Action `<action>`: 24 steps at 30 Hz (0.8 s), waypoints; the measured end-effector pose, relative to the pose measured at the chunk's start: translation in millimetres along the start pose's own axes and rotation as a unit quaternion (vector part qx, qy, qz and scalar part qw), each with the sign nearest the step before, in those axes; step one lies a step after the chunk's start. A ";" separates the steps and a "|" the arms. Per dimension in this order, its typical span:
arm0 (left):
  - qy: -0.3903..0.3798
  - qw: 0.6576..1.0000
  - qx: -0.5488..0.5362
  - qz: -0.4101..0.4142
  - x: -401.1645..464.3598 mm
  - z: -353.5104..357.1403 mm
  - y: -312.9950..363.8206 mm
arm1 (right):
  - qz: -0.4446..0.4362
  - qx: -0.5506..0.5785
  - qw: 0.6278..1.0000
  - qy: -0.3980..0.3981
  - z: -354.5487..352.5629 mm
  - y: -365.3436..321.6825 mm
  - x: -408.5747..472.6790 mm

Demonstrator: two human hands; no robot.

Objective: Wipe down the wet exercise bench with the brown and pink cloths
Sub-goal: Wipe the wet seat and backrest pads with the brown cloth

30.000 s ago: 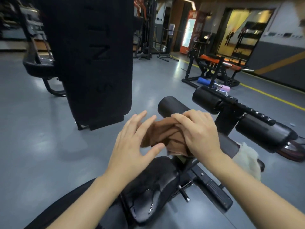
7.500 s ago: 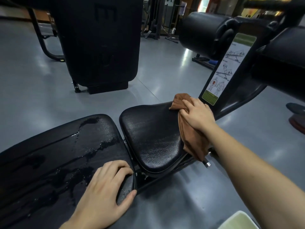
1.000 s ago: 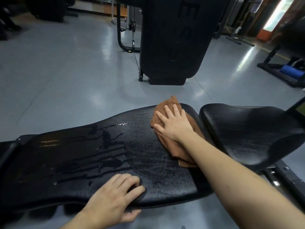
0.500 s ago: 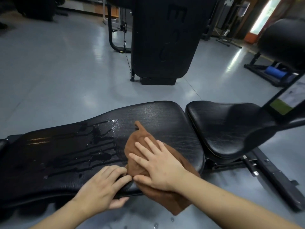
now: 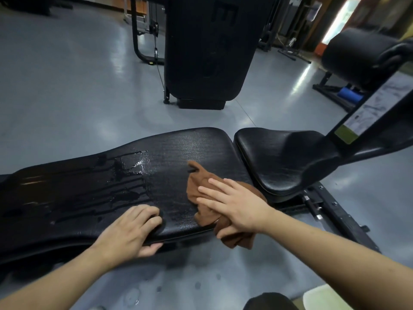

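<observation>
Right hand (image 5: 237, 204), fingers spread, presses the brown cloth (image 5: 202, 186) onto the wet bench surface (image 5: 125, 173); left hand (image 5: 131, 231) apparently grips its edge.

Bench pad (image 5: 178, 153): black, grained leather-like texture, glossy wet streaks at left.
Seat pad (image 5: 279, 157): black, same grain.
Cloth (image 5: 201, 186): plain brown.
Floor (image 5: 67, 86): grey-blue, pale reflections.
Instruction label (image 5: 366, 113): white with line drawings, green lower band.
Foam roller (image 5: 349, 97): blue.
</observation>
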State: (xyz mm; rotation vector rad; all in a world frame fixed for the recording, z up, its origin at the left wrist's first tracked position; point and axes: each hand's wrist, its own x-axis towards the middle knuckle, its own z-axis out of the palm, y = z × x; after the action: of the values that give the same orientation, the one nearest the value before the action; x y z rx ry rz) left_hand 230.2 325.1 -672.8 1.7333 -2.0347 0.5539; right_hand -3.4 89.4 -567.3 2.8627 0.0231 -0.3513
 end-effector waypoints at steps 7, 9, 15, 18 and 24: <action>-0.004 1.000 -0.012 -0.002 0.3 -0.1 0.1 | -0.067 -0.028 0.996 0.053 9.9 41.7 -11.5; -0.003 1.000 -0.013 -0.006 1.1 -0.9 -0.3 | -0.068 -0.035 0.995 0.069 13.8 43.5 -10.9; -0.013 1.000 -0.018 -0.009 1.0 -3.1 1.7 | -0.031 -0.059 0.995 0.074 19.8 25.5 -12.9; -0.017 0.999 -0.023 -0.019 2.0 -3.3 1.3 | -0.012 -0.068 0.995 0.069 18.9 16.1 -11.2; -0.022 0.999 -0.033 -0.030 1.9 -5.7 1.5 | 0.019 -0.075 0.996 0.034 11.1 -15.7 4.7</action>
State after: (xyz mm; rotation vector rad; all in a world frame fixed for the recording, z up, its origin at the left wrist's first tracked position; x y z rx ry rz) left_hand 228.7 326.8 -667.1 1.7761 -2.0013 0.4282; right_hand -2.2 101.7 -582.7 2.7215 0.0080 -0.2353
